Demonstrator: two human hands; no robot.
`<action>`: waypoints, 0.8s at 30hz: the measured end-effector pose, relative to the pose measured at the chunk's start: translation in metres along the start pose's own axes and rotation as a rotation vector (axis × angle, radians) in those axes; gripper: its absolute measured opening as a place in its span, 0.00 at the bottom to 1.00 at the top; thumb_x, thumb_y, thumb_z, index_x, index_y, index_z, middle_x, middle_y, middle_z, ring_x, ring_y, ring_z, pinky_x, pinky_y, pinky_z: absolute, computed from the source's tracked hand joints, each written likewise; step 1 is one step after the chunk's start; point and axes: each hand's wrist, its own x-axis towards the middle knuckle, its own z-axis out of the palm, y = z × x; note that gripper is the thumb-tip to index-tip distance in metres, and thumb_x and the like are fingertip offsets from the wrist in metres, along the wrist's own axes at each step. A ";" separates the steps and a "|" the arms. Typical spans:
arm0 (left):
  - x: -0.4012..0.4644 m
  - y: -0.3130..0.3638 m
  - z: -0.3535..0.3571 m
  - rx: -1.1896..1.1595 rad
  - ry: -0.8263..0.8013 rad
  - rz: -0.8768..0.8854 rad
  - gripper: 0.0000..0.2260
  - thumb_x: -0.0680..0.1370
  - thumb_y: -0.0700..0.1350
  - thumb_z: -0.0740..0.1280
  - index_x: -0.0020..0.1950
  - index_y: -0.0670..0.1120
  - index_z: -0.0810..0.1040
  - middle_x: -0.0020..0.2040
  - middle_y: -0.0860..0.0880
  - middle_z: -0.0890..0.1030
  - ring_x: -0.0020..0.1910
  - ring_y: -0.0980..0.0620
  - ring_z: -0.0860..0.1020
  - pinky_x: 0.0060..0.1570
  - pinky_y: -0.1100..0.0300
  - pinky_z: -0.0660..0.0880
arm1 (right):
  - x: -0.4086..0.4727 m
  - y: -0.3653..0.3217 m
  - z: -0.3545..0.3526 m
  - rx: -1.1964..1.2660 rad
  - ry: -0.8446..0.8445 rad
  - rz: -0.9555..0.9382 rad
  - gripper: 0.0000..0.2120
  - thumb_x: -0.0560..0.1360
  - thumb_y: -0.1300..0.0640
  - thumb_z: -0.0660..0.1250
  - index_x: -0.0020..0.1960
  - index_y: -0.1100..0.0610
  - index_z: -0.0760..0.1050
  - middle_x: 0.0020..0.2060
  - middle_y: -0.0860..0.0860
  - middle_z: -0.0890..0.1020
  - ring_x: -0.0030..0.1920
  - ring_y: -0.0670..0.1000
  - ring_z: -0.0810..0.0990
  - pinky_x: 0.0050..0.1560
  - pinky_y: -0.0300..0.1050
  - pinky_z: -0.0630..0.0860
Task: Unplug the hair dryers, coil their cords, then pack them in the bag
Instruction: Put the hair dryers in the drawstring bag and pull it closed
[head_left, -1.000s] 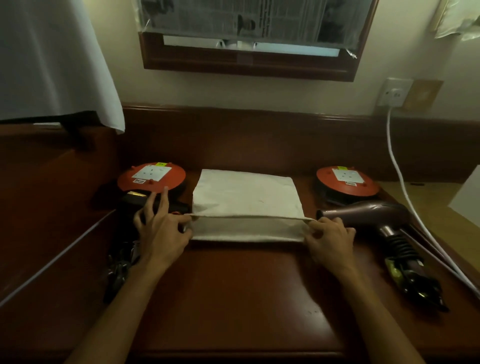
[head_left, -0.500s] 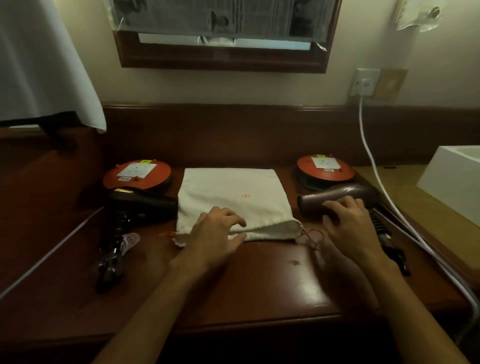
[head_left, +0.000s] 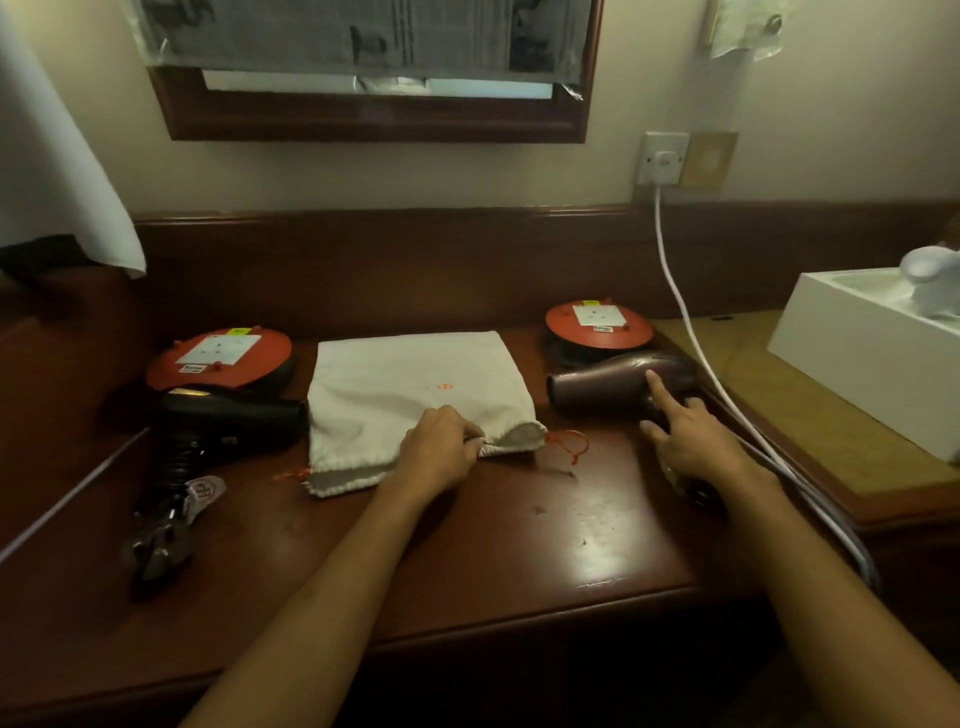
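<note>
A white cloth drawstring bag (head_left: 410, 384) lies flat in the middle of the wooden counter, its mouth toward me. My left hand (head_left: 441, 452) pinches the upper hem of the mouth and lifts it slightly. A brown hair dryer (head_left: 608, 384) lies right of the bag, nozzle pointing at it. My right hand (head_left: 685, 441) grips its handle, index finger stretched along the body. A black hair dryer (head_left: 234, 415) lies left of the bag, its coiled cord and plug (head_left: 156, 545) trailing toward me.
Two orange cable reels (head_left: 218, 358) (head_left: 597, 325) sit behind the dryers. A white cable (head_left: 691, 332) runs from the wall socket (head_left: 662, 158) past my right wrist. A white box (head_left: 872, 358) stands at the right. An orange drawstring (head_left: 569, 447) lies by the bag's mouth.
My left hand left the bag's left corner and took hold of the mouth's hem. My right hand moved from the bag's right corner onto the brown dryer's handle.
</note>
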 end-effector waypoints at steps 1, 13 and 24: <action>0.001 0.002 -0.001 -0.008 0.001 -0.007 0.10 0.81 0.48 0.68 0.58 0.50 0.87 0.58 0.48 0.83 0.60 0.45 0.78 0.58 0.47 0.79 | 0.001 -0.001 0.001 0.002 -0.005 0.004 0.35 0.84 0.45 0.58 0.79 0.34 0.37 0.76 0.62 0.61 0.71 0.64 0.70 0.69 0.62 0.70; 0.025 0.002 -0.047 -0.113 0.078 0.102 0.10 0.82 0.44 0.69 0.60 0.43 0.86 0.56 0.44 0.85 0.51 0.50 0.80 0.52 0.64 0.69 | -0.061 0.004 -0.003 0.175 -0.014 -0.175 0.36 0.83 0.46 0.59 0.79 0.36 0.37 0.70 0.56 0.66 0.67 0.56 0.71 0.67 0.55 0.69; 0.034 0.016 -0.089 -0.307 0.073 0.234 0.07 0.79 0.48 0.73 0.54 0.49 0.89 0.47 0.52 0.88 0.41 0.65 0.81 0.41 0.71 0.74 | -0.122 -0.056 0.003 0.289 -0.276 -0.626 0.34 0.81 0.44 0.63 0.76 0.26 0.45 0.58 0.42 0.72 0.55 0.44 0.75 0.59 0.43 0.75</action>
